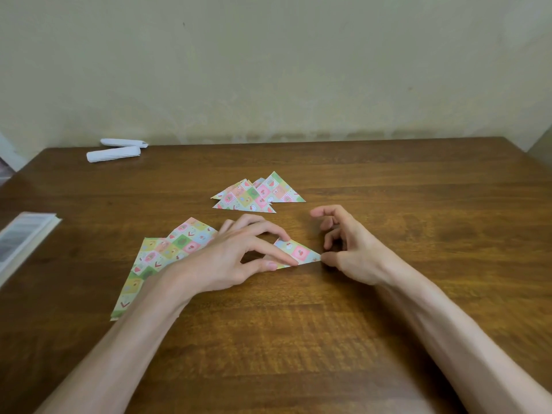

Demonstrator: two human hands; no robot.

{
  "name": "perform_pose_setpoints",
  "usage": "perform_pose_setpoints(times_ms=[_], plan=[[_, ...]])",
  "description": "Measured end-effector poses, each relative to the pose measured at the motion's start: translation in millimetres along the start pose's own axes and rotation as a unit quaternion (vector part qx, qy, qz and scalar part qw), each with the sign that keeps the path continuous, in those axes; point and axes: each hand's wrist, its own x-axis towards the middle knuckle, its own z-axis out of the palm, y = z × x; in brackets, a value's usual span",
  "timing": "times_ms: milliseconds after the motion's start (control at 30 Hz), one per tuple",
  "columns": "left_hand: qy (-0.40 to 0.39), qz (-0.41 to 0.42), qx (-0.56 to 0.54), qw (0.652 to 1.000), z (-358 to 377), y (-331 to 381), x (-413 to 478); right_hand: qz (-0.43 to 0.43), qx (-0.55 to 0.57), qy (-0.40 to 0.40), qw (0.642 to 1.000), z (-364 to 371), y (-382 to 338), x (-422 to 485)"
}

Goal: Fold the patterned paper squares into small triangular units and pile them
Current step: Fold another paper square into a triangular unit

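Near the middle of the tabletop (388, 324): a small triangle (300, 252) of patterned paper, lying flat. Over its left part, the left hand (227, 258), palm down and arched, forefinger and thumb tips pinching the near edge, middle finger bent over the top. At its right tip, the right hand (349, 252), resting on its side, thumb tip just touching the corner, other fingers loosely curled, raised and holding nothing. Both forearms stretched in from the near edge. Under the left wrist and forearm, a fanned stack of patterned squares (167, 249). Beyond the hands, toward the far edge, a pile of folded triangles (257, 194). By the far left corner, two white paper rolls (115, 152); at the left edge, a booklet (21, 237).
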Motion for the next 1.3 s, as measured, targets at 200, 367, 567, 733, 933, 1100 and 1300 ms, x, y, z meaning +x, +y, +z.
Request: perform_pose_setpoints(times_ms=[200, 367, 567, 733, 933, 1100, 1300], plan=[[-0.004, -0.001, -0.005, 1.000, 0, -2, -1, 0.006, -0.006, -0.011, 1.000, -3, 1, 3], [0.041, -0.017, -0.032, 0.999, 3, -4, -2, -0.006, -0.008, -0.015, 1.000, -4, -2, -2], [0.089, -0.014, -0.023, 0.996, 9, -3, 1, -0.074, -0.177, 0.080, 0.978, 9, -3, -10], [0.108, -0.022, -0.024, 0.994, 10, -5, 1, -0.087, -0.240, 0.090, 0.963, 16, -8, -11], [0.112, -0.038, -0.023, 0.993, 8, -5, 1, -0.053, -0.130, 0.079, 0.987, 17, -13, -12], [0.126, -0.083, -0.053, 0.987, 8, 1, 0, -0.052, 0.015, 0.078, 0.995, 16, -13, -9], [0.118, -0.120, -0.068, 0.983, 7, 1, 0, -0.065, 0.136, 0.047, 0.987, 15, -14, -7]])
